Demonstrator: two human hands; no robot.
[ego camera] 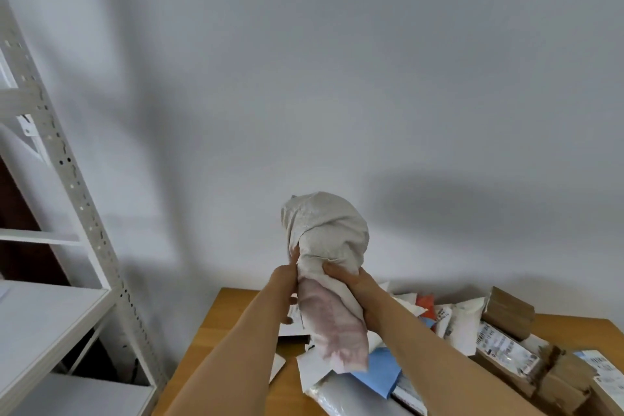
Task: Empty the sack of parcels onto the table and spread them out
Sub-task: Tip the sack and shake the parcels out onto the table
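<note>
Both hands' fingers (332,268) closed round bunched sack (326,240), above parcels (462,321)

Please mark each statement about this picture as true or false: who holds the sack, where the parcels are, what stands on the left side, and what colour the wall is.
1. Both hands grip the sack. True: the left hand and the right hand squeeze the sack around its middle, above the table.
2. The parcels are on the floor. False: the parcels lie in a pile on the table.
3. A white shelf stands at the left. True: the shelf is beside the table.
4. The sack lies flat on the table. False: it is held up, bunched, over the pile.
5. The wall is red. False: the wall is pale grey.
</note>
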